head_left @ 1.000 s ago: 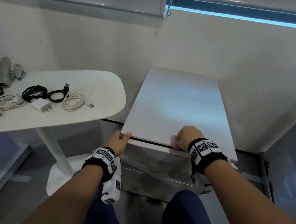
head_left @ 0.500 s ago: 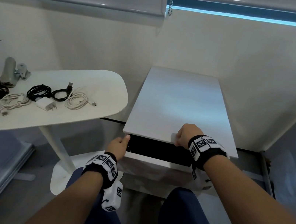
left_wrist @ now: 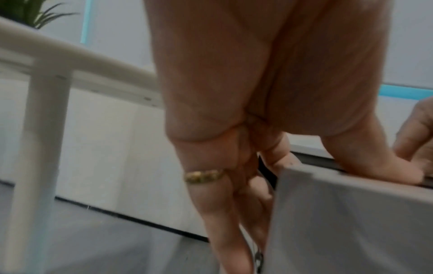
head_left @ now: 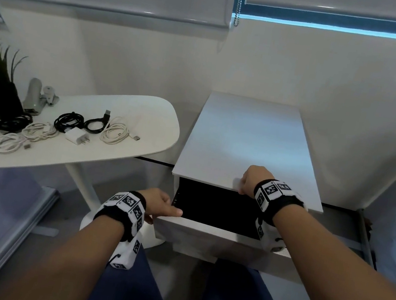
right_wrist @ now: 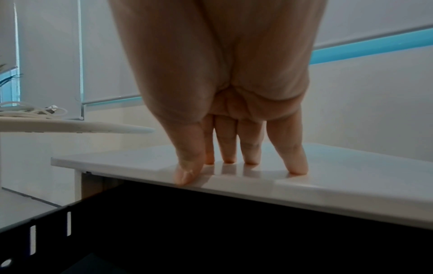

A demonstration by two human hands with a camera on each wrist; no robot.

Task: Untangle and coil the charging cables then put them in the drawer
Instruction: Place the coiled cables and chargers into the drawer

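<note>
While the right hand [head_left: 252, 178] braced spread fingertips on the white cabinet top [head_left: 245, 141], the left hand [head_left: 160, 203], seemingly pinching its corner, had drawn the dark-lined white drawer [head_left: 204, 231] open for the coiled cables [head_left: 114, 131].

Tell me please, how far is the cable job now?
Done: the cables lie coiled on the white table. In hand: the left hand grips the front of the drawer, which is open and dark inside, while the right hand rests on the cabinet top. Left: moving every cable into the drawer.
</note>
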